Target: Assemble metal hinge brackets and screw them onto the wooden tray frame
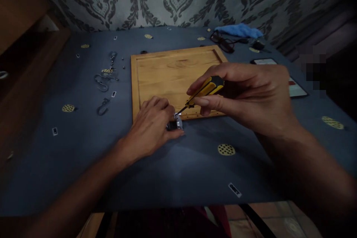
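My right hand [251, 95] is closed round a yellow-and-black screwdriver [205, 89], whose thin tip points down and left onto a small shiny metal part [177, 122]. My left hand [152, 126] pinches that metal part against the blue table [167, 171], just in front of the near edge of a wooden board [156, 70]. A row of small holes runs along the board's near edge, below the screwdriver.
Metal hooks and small hardware [104, 81] lie to the left of the board. At the back right are glasses [221, 42], a blue cloth [240, 29] and a phone [292, 81] with its screen lit. A patterned wall stands behind the table.
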{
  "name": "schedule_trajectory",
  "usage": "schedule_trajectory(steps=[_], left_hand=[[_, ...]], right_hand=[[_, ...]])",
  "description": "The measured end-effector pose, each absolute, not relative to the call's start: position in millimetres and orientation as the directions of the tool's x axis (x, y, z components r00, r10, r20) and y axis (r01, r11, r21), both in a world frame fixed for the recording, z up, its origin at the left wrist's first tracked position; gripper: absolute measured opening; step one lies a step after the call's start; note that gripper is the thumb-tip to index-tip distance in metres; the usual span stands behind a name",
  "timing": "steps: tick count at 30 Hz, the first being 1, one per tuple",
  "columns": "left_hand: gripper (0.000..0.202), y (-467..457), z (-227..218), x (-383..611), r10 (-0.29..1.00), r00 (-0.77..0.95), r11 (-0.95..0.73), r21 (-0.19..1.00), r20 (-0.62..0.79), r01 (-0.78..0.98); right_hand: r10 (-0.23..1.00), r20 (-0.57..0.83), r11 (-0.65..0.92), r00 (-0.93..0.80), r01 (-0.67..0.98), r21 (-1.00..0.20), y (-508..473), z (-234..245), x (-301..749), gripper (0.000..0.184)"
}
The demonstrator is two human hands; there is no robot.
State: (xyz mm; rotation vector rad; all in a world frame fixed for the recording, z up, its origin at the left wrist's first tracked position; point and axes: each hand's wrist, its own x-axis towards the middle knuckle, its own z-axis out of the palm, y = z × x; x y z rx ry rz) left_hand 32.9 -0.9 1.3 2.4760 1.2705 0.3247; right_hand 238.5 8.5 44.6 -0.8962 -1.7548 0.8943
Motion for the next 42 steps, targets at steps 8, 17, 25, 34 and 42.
schedule_trajectory(steps=[8,17,25,34,42], left_hand=[[0.032,-1.4,-0.9,32.4,0.813,0.579,-0.555,0.391,0.068,0.734],[0.033,-0.7,-1.6,32.1,0.815,0.575,-0.555,0.382,0.072,0.739],[0.033,-0.9,-0.3,32.5,0.814,0.578,-0.552,0.397,0.064,0.733],[0.034,-1.1,3.0,34.0,0.821,0.571,-0.528,0.406,0.02,0.746],[0.033,-1.1,4.3,34.5,0.822,0.569,-0.523,0.407,0.009,0.749]], right_hand=[[0.879,0.38,0.447,-0.286,0.22,-0.867,7.5,44.7,237.9,0.018],[0.868,0.406,0.469,-0.285,0.203,-0.86,8.5,42.8,237.8,0.018],[0.849,0.444,0.507,-0.285,0.206,-0.837,7.3,45.5,237.5,0.013],[0.832,0.384,0.496,-0.399,0.227,-0.838,5.7,47.8,247.1,0.035],[0.82,0.384,0.498,-0.425,0.199,-0.844,8.3,48.6,249.1,0.038]])
